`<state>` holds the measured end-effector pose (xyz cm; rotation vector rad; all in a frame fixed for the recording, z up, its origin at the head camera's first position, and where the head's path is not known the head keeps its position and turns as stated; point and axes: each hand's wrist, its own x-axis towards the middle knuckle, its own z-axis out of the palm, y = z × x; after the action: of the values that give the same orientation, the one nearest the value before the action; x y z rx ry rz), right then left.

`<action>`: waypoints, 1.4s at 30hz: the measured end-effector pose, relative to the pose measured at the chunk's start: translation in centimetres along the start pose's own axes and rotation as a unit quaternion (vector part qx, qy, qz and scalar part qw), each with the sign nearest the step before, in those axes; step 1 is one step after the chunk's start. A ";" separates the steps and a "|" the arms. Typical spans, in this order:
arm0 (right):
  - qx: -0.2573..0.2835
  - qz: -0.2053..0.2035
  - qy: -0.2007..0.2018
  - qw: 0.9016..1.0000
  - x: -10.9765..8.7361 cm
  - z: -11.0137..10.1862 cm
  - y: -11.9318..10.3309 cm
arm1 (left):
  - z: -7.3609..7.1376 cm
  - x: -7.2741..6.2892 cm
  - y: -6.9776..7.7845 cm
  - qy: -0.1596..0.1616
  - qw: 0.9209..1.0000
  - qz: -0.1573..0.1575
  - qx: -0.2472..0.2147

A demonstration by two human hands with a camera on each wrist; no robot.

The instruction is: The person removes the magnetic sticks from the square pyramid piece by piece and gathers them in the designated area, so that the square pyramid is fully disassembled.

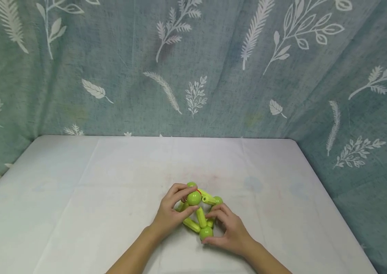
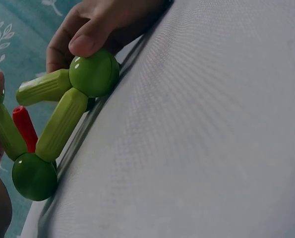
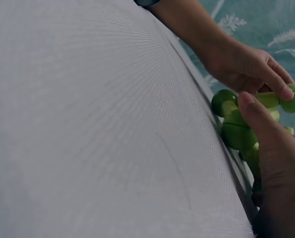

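Two hands held one model (image 1: 201, 217) of green balls and rods near the middle of the table's near half, on the white cloth (image 1: 77, 213). The left hand (image 1: 170, 212) pinched the upper ball (image 1: 194, 198), its thumb below and its fingers arched over the top; another ball (image 1: 191, 185) stood just behind. The right hand (image 1: 230, 230) had its thumb on the near side of the lower ball (image 1: 206, 233) and its fingers curved over the rods, clamped round that corner; whether every fingertip touched could not be told. A third green ball, the right ball (image 1: 218, 200), showed just beyond the right fingers, near the open end of a rod (image 1: 208, 199). In the left wrist view a red rod (image 2: 25, 130) rose between two green ones. Behind and beside the table hung a teal curtain (image 1: 128, 76) printed with white leaves.
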<state>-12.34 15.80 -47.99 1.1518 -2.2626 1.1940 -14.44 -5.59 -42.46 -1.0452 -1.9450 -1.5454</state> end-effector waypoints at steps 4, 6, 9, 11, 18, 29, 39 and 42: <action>0.012 0.020 0.009 1.000 0.4 -0.4 -0.2 | 0.0 -0.2 -0.6 0.013 1.000 0.001 -0.002; 0.016 0.038 0.020 0.999 0.8 -0.7 -0.7 | 0.1 -0.6 -1.5 0.016 1.000 -0.004 -0.007; 0.009 0.056 0.032 0.998 1.4 -1.2 -1.7 | 0.3 -1.4 -2.7 0.011 1.000 -0.018 -0.014; 0.006 0.069 0.036 0.997 1.7 -1.4 -2.4 | 0.3 -1.7 -3.1 0.006 1.000 -0.024 -0.012; 0.000 0.134 0.075 0.988 2.2 -1.6 -2.5 | 0.0 -1.5 -3.2 0.002 0.997 0.031 0.074; 0.031 0.003 0.117 0.993 2.2 -0.7 -2.6 | 0.7 -1.5 -2.3 -0.010 0.999 0.024 -0.024; 0.101 0.013 0.090 0.991 2.5 0.6 -2.7 | 1.7 -1.7 -1.9 0.003 0.999 0.018 -0.042; 0.113 0.027 0.087 0.989 2.5 0.5 -2.6 | 1.6 -1.6 -2.0 0.021 0.999 -0.016 -0.045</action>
<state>-11.79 13.27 -45.41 1.0226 -2.0823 1.5425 -14.80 -4.67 -45.28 -1.0141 -1.8888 -1.6727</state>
